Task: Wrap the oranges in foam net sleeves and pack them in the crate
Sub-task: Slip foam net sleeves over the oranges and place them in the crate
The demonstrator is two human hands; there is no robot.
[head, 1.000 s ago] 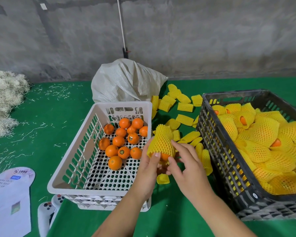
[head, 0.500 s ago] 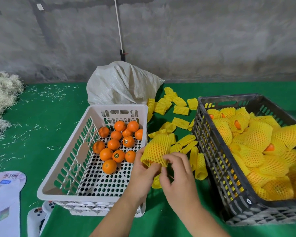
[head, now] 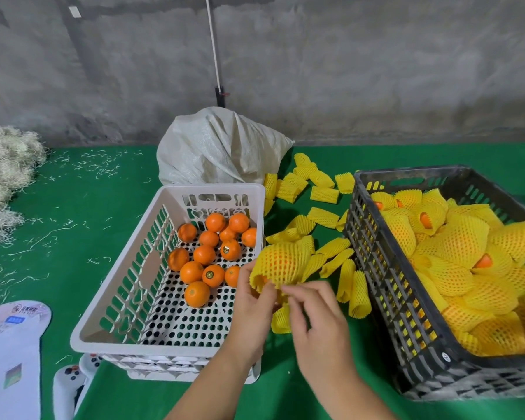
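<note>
An orange inside a yellow foam net sleeve [head: 281,263] is held just right of the white crate [head: 115,295]. My left hand [head: 252,304] grips the sleeve's lower open end from the left. My right hand [head: 314,322] pinches the same rim from the front, fingers curled and blurred. Several bare oranges [head: 212,253] lie in the white crate. The black crate [head: 385,286] on the right holds several sleeved oranges [head: 455,253]. Loose empty sleeves [head: 322,194] lie on the green cloth between the two crates.
A white woven sack [head: 219,150] stands behind the white crate. A heap of pale shredded fibre [head: 3,177] lies at the far left. A printed paper fan [head: 9,353] and a white game controller [head: 70,386] lie at the lower left. A grey wall closes the back.
The sleeve has been pulled down over the orange, now almost fully covered. Both hands shifted to the sleeve's lower rim, and the right hand has dropped lower.
</note>
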